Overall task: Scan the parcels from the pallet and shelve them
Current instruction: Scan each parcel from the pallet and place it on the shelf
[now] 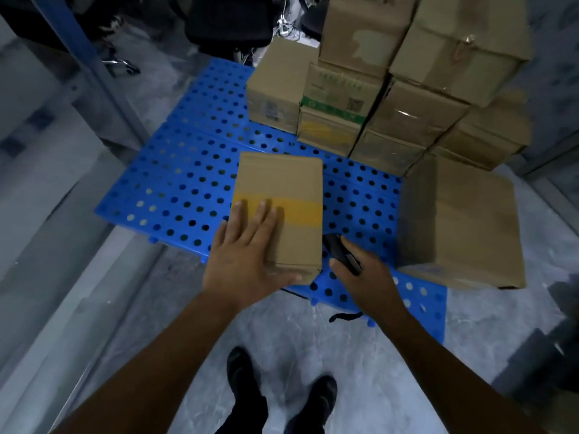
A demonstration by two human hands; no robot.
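Brown cardboard parcel (282, 180), long and rectangular with a band of yellow tape (305, 209) across its top, was at the near middle of the blue plastic pallet with round holes (188, 183). Whether it lay on the pallet or was lifted a little above it could not be told.

The left hand (241, 261) rested on the near part of the parcel's top. Its fingers (260, 214) were straight and a little spread, reaching to the yellow band, and the thumb stretched along the near end of the box. The grip was flat and wide, not closed around the parcel.

The right hand (368, 277) was just beside the parcel, on its right. Its fingers were curled around a black handheld scanner (340, 252), which pointed away from the person, close to the parcel's right side.

At the far right of the pallet stood a stack of brown cardboard boxes (423, 98), several layers high; one of them carried green print (338, 92). A large brown cardboard box (463, 220) sat at the right, near the right hand.

A thin black strap (344, 316) lay at the near edge of the pallet. Two black shoes (247, 371) stood on the grey floor (282, 333). A grey and blue metal post (103, 73) rose at the left.
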